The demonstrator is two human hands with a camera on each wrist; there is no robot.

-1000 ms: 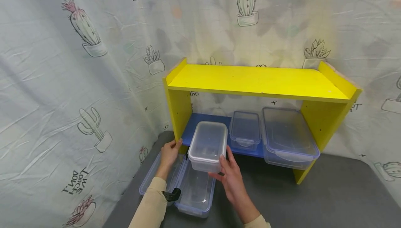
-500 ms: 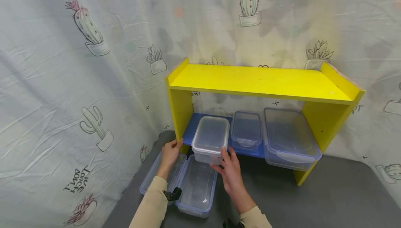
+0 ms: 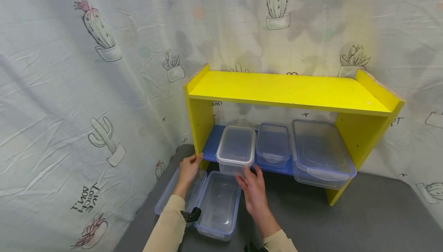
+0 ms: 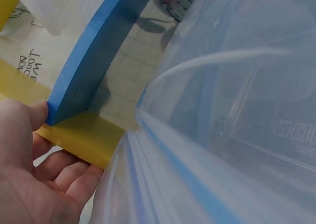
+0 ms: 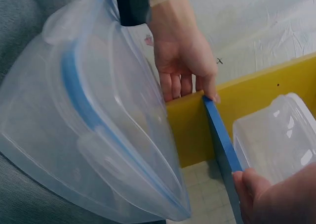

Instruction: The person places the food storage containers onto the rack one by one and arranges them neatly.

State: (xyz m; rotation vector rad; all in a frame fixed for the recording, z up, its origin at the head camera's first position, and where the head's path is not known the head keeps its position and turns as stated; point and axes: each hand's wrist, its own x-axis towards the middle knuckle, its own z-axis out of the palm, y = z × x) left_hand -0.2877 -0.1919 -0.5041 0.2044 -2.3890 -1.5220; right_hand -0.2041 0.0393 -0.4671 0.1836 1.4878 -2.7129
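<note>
A clear box with a whitish lid (image 3: 237, 144) sits at the front of the blue shelf board (image 3: 212, 141), left of a smaller lidded box (image 3: 273, 141). My right hand (image 3: 255, 194) touches its front right corner with the fingertips. In the right wrist view the fingers of that hand (image 5: 281, 199) are right at the board's blue edge, beside the box (image 5: 276, 140). My left hand (image 3: 188, 170) grips the lower left front of the yellow shelf unit (image 3: 192, 125). The left wrist view shows its thumb on the blue board's end (image 4: 59, 103) and its fingers round the yellow side panel (image 4: 81, 152).
Two clear boxes with blue-rimmed lids lie on the dark table (image 3: 297, 221): one box (image 3: 218, 206) between my forearms, another (image 3: 167, 192) partly behind my left arm. A large box (image 3: 322, 152) fills the shelf's right end. A cactus-print curtain (image 3: 121, 90) hangs behind.
The whitish-lidded box has gone back and slightly right onto the blue board. My right hand has followed it, its grip loosening to a fingertip touch. The left hand keeps its hold.
</note>
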